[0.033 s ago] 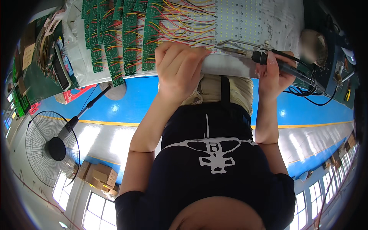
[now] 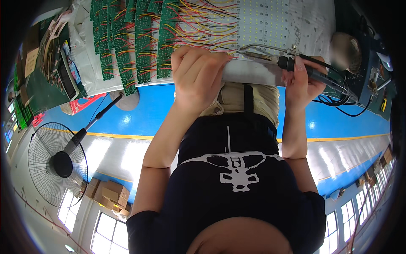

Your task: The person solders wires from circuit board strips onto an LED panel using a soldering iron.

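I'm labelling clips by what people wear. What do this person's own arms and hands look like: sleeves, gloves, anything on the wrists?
Both forearms are bare up to the short dark navy sleeves of a T-shirt with a white graphic on its front. The left hand and the right hand wear no gloves. No watch, bracelet or ring shows on either wrist or on the fingers in view.
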The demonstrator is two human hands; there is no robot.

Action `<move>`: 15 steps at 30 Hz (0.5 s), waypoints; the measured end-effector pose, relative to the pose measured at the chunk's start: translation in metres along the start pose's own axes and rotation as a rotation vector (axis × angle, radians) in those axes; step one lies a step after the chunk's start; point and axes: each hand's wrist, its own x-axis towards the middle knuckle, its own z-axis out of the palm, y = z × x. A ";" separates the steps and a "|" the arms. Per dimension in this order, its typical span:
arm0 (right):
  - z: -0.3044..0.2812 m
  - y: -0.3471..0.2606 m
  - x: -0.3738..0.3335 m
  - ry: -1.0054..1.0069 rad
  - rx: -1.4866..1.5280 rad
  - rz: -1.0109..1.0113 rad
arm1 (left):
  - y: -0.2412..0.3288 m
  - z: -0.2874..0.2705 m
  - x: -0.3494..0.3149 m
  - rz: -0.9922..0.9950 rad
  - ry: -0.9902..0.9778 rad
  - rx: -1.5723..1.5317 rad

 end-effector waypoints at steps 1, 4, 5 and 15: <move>0.000 0.000 0.000 -0.001 0.000 -0.001 | 0.000 0.000 0.000 0.000 0.001 0.000; 0.002 -0.002 0.001 -0.010 0.005 -0.007 | 0.000 0.000 -0.001 0.005 0.010 0.002; 0.003 -0.005 0.001 -0.008 0.004 0.012 | 0.000 0.000 -0.001 0.000 0.007 -0.002; 0.006 -0.006 0.006 0.031 -0.034 0.021 | 0.000 0.000 0.002 0.002 0.012 -0.013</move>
